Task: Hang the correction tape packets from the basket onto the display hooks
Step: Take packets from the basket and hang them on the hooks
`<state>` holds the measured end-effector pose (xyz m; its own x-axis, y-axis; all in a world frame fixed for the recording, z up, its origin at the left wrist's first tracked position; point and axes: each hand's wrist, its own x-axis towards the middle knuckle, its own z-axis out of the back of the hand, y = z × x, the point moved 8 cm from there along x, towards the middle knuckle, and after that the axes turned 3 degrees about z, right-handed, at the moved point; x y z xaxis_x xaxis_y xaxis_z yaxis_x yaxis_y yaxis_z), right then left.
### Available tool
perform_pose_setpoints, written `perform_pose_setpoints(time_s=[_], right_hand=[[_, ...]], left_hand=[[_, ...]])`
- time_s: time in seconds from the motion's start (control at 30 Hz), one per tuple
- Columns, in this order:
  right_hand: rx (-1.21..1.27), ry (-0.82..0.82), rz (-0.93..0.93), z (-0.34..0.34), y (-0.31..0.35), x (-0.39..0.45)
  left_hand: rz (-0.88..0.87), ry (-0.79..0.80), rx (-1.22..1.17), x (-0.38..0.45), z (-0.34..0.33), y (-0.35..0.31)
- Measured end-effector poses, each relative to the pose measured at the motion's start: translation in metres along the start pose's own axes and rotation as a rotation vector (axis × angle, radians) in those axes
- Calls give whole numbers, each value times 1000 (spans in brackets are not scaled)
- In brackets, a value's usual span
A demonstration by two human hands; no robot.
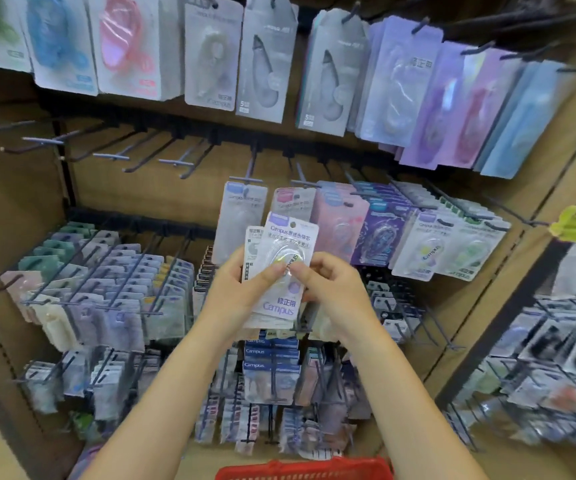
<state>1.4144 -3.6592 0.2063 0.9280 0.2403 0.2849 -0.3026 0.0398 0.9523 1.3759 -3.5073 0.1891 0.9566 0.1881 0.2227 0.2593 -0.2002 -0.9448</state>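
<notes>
Sorting step: left hand grips a small stack of correction tape packets before the display, right hand pinching the front one; next, thread its hole onto an empty hook above the basket.

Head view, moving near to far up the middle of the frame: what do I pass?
Red basket → hanging Campus packets → packets held in both hands → empty hooks → top row of packets.
</notes>
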Motion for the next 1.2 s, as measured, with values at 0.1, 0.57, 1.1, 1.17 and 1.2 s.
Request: perform_pose_setpoints(time_s=[0.1,0.57,1.1,1.17,1.2], right_hand=[[84,-74,-24,48,-7,-5],[-2,-356,129,229,-12,5],[-176,-331,320,231,-9,21],[-249,-355,308,232,-10,32],[-282,-362,304,233,-10,36]], left_hand=[[33,41,23,3,-41,11],[33,-53,108,19,-164,40],[28,-187,73,7,-169,45],[18,-193,76,6,-171,41],[12,-198,73,5,-172,39]])
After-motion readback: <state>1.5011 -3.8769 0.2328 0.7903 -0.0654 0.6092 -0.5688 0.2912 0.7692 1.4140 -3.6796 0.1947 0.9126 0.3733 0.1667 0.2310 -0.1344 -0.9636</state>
